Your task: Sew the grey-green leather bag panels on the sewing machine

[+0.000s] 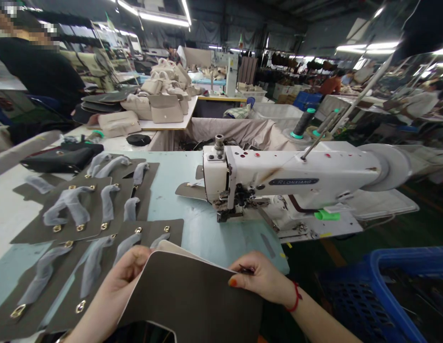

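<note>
My left hand [130, 269] grips the upper left edge of a dark brown leather panel [196, 295], its fingers partly hidden behind the panel. A pale layer shows along the panel's top edge. At the upper right edge, my right hand [259, 276] pinches the same panel between thumb and fingers. A small dark object [246, 269] pokes out of the right hand; its kind is unclear. Left of the panel lie several similar leather pieces [96, 205] with wrapped straps [92, 267] and gold-coloured clasps [80, 306].
Ahead stands a white sewing machine [289, 171] on a light blue table [164, 190]. At its needle side lies another brown piece [190, 190]. A blue basket [382, 267] stands at the right. Beige bags [167, 107] are piled behind; a person [38, 71] is at far left.
</note>
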A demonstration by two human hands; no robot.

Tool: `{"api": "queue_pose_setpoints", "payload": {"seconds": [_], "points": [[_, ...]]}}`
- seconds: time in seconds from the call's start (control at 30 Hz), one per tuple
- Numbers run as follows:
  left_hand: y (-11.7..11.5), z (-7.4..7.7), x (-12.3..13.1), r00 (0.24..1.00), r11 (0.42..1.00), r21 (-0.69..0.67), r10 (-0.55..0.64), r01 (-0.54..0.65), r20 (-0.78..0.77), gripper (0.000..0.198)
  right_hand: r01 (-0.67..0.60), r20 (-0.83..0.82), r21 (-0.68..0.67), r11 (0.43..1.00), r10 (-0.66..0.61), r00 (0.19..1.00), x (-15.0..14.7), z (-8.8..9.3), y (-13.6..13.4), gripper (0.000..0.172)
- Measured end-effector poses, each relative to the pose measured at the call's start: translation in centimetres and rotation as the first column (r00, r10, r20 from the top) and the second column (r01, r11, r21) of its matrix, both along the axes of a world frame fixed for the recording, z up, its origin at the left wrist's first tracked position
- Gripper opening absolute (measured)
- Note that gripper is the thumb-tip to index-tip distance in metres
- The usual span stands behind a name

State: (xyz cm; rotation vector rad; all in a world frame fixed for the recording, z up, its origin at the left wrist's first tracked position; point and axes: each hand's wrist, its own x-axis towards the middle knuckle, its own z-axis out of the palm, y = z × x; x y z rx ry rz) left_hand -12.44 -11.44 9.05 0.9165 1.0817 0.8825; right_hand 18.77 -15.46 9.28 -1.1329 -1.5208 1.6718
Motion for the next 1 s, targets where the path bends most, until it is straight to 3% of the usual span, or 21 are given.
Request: {"api": "queue_pose_setpoints", "payload": {"seconds": [0.1, 0.23, 0.4, 0.5, 0.73, 0.87, 1.0], "points": [[0.4, -0.5, -1.1, 0.994, 0.996, -0.055, -0.069, 0.064, -0.085, 0.024, 0.03, -0.03, -0.063, 0.998, -0.032, 0.999, 0.2, -0.1, -0.2, 0.035], [0.4, -0.7, -2.0, 0.997, 0.99, -0.14, -0.018, 0.007, -0.079, 0.041, 0.057, -0.05, -0.104, 0.993, -0.063, 0.997, 0.3, -0.3, -0.3, 0.034], [-0.5, -0.3, -1.1, 0.983, 0.991, -0.13, -0.051, 0.028, -0.179, 0.028, -0.001, -0.089, -0.175, 0.985, -0.015, 0.996, 0.4, -1.0, -0.3, 0.036], [-0.9, 0.3, -0.1, 0.989, 0.986, -0.167, -0.032, 0.007, -0.147, 0.025, -0.058, -0.105, -0.16, 0.985, 0.041, 0.994, 0.5, -1.1, -0.3, 0.037], [-1.4, 1.7, 1.4, 0.992, 0.986, -0.159, 0.032, -0.051, -0.124, 0.027, -0.146, -0.029, 0.053, 0.988, 0.147, 0.989, 0.8, -0.3, -0.4, 0.038], [-2.0, 2.7, 2.0, 0.985, 0.994, -0.083, 0.062, -0.077, -0.163, 0.026, -0.171, 0.071, 0.296, 0.94, 0.157, 0.985, 0.4, 1.0, -0.2, 0.033], [-2.5, 3.6, 2.4, 0.974, 0.998, -0.013, 0.059, -0.063, -0.219, 0.025, -0.194, 0.137, 0.415, 0.889, 0.149, 0.979, -0.3, 2.0, 0.2, 0.033]]}}
